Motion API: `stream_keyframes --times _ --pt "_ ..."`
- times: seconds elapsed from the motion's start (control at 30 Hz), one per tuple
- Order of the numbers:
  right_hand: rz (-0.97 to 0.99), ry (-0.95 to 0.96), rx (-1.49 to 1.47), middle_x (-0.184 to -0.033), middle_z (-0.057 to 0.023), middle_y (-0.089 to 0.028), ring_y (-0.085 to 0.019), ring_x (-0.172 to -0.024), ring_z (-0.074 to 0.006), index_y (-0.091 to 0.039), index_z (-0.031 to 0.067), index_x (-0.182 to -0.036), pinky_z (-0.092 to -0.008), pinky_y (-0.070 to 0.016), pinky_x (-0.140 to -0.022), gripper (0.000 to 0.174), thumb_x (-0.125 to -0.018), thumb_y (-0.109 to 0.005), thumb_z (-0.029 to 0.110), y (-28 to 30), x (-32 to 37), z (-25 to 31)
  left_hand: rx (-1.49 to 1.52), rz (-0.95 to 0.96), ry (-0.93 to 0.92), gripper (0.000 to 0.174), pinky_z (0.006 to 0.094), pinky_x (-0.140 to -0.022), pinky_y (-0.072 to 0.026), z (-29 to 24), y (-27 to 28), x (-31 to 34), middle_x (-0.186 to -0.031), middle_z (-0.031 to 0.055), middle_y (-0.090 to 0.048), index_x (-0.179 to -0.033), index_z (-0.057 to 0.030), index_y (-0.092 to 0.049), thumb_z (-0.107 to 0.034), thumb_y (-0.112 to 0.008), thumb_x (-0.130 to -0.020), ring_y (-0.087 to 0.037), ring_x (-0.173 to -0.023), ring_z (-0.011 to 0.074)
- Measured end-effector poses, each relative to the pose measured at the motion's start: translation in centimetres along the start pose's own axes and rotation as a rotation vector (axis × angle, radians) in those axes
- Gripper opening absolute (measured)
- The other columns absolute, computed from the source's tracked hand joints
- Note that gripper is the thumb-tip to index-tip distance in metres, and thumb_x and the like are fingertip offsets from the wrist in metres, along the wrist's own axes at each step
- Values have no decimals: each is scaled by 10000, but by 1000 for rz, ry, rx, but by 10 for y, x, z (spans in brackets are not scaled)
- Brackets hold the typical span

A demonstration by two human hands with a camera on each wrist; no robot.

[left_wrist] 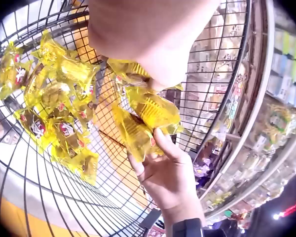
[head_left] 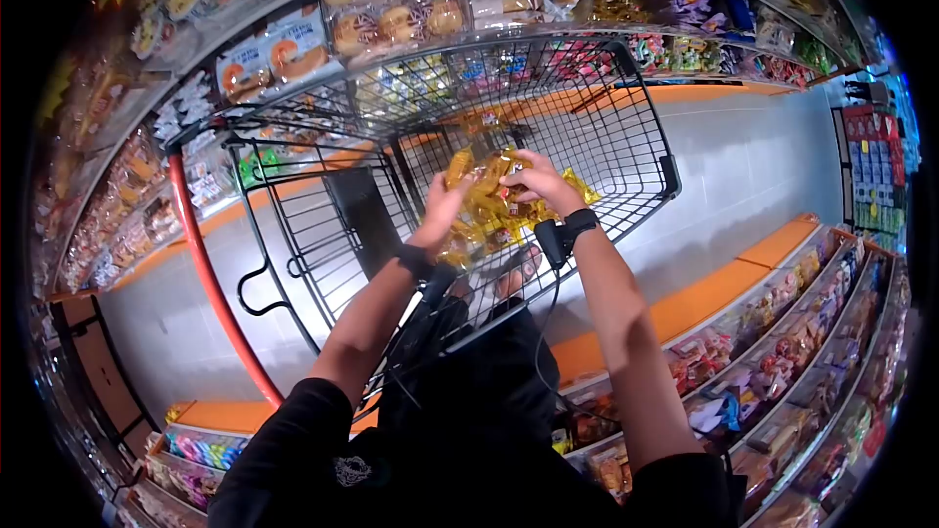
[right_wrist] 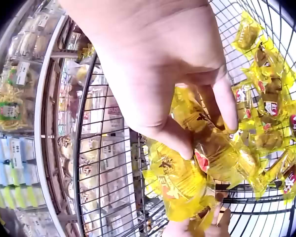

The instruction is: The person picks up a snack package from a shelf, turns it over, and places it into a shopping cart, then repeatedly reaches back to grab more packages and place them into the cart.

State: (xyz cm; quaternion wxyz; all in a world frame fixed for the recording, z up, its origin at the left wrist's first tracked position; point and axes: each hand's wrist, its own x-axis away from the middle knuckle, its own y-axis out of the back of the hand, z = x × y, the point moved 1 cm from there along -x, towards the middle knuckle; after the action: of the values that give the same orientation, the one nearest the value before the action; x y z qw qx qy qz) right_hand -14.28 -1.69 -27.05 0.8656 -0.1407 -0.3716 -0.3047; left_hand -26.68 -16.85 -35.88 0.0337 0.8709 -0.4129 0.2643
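Both hands are over the shopping cart basket, among small snack cakes in clear yellow wrappers. My left hand (head_left: 448, 205) holds a yellow-wrapped snack cake (head_left: 459, 167); its fingertips show below the packets in the right wrist view. My right hand (left_wrist: 168, 175) grips other yellow-wrapped snack cakes (left_wrist: 155, 111) between thumb and fingers, close beside the left hand. In the right wrist view, a dark filling or cake (right_wrist: 212, 106) shows through one wrapper under the right hand. More wrapped cakes (left_wrist: 54, 94), several with red labels, lie in a pile in the basket.
The black wire cart (head_left: 606, 137) surrounds the hands, its red handle (head_left: 201, 244) at the left. Shelves of packaged bread (head_left: 396, 20) run along the far side. Another tiered snack shelf (head_left: 782, 362) with an orange base stands at the right. A cable (head_left: 541, 332) hangs from the right wrist.
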Motion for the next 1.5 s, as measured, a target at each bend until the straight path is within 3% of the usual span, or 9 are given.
stream_keyframes --times 0.17,0.33,0.43,0.6,0.7,0.77,0.97,1.17,1.5 --pt "82 -54 -137 -1152 -108 -565 -595 -1006 -228 -413 56 -1329 -362 -551 -761 641 -757 -702 66 2 -33 -45 -18 149 289 440 384 -809 -447 13 14 -6 -1066 45 -606 -1178 -79 -546 -428 -533 -910 -573 -959 188" --pt "-43 -158 -69 -1107 -120 -573 -604 -949 -222 -348 33 -1366 -362 -559 -741 725 -734 -704 8 -15 -80 -112 -217 1 270 336 293 -566 -448 54 37 -15 -901 85 -610 -1037 -5 -561 -297 -614 -879 -576 -739 170" --pt "-132 -278 84 -1041 -141 -595 -621 -853 -215 -366 23 -1353 -354 -563 -680 711 -731 -711 27 -24 -102 -143 -195 -7 230 240 310 -590 -441 58 44 -11 -714 51 -593 -808 20 -609 -210 -606 -879 -542 -655 140" --pt "-262 118 576 -1024 -149 -612 -594 -893 -196 -478 13 -1283 -353 -491 -760 668 -738 -746 292 -14 -129 -152 -116 -58 264 274 319 -692 -471 32 43 4 -955 73 -609 -1073 -28 -558 -246 -563 -907 -588 -827 165" --pt "-74 65 -72 -1077 -83 -587 -558 -949 -174 -479 10 -1247 -338 -468 -762 685 -775 -708 450 -33 -24 -22 -17 50 131 337 356 -720 -499 -17 33 9 -1048 75 -597 -1187 -36 -521 -250 -545 -928 -604 -865 170" --pt "105 113 -116 -1103 -77 -580 -573 -966 -214 -522 55 -1204 -425 -450 -836 589 -808 -667 466 -46 44 52 326 128 74 364 381 -780 -495 -87 2 37 -1108 79 -573 -1274 -35 -445 -197 -502 -953 -573 -978 179" --pt "-73 657 108 -1075 -60 -595 -558 -980 -136 -471 9 -1245 -268 -448 -847 550 -814 -711 253 -22 155 134 423 461 -235 352 392 -908 -459 -222 -66 102 -1197 81 -525 -1308 -38 -397 -185 -427 -988 -516 -1101 199" --pt "-151 879 490 -1067 -64 -604 -550 -965 -126 -545 -12 -1174 -281 -451 -852 477 -784 -736 184 32 289 147 103 479 -485 323 260 -817 -445 -290 -119 178 -1119 27 -568 -1225 -30 -479 -177 -533 -942 -534 -977 97" --pt "-410 967 -439 -963 -58 -650 -616 -859 -112 -533 -6 -1100 -256 -502 -727 306 -865 -656 146 59 347 127 194 729 -312 187 316 -712 -539 -338 -165 219 -988 55 -601 -1017 -54 -529 -178 -600 -897 -602 -872 141"
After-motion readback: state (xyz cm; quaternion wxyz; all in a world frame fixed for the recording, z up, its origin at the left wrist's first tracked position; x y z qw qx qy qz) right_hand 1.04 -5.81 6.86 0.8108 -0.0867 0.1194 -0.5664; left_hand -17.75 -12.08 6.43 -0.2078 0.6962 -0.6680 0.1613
